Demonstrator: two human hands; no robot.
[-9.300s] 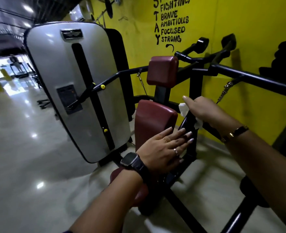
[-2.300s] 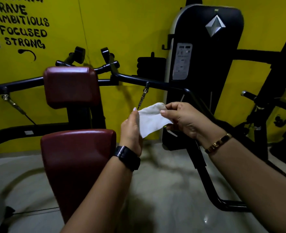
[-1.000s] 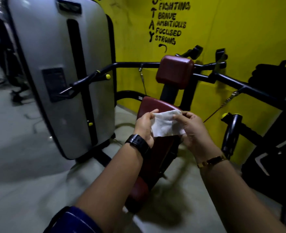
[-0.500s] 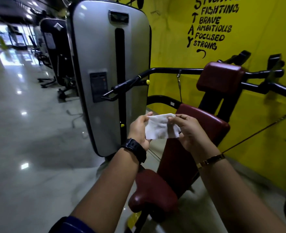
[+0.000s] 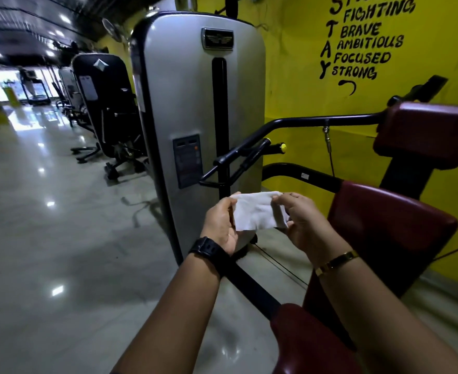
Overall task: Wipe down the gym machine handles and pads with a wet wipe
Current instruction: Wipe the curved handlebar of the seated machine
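while both hands were raised in front of the machine, the wipe (image 5: 257, 211) hung spread flat between them, in the air and touching no part of the frame. left hand (image 5: 219, 225) pinched its left edge, thumb on the near face. right hand (image 5: 303, 225) pinched the upper right corner, fingers curled behind the sheet. wipe sat just below the black handle (image 5: 238, 157), in front of the grey weight cover (image 5: 195, 103) and left of the red back pad (image 5: 389, 230). a second red pad (image 5: 424, 136) stood higher, at right. red seat (image 5: 311, 341) lay low, beside the right forearm. black watch (image 5: 209, 249) on left wrist, gold bracelet (image 5: 335, 261) on right. yellow wall (image 5: 303, 90) with black lettering behind. glossy floor (image 5: 47, 238) to the left, other machines along it, far end blurred.
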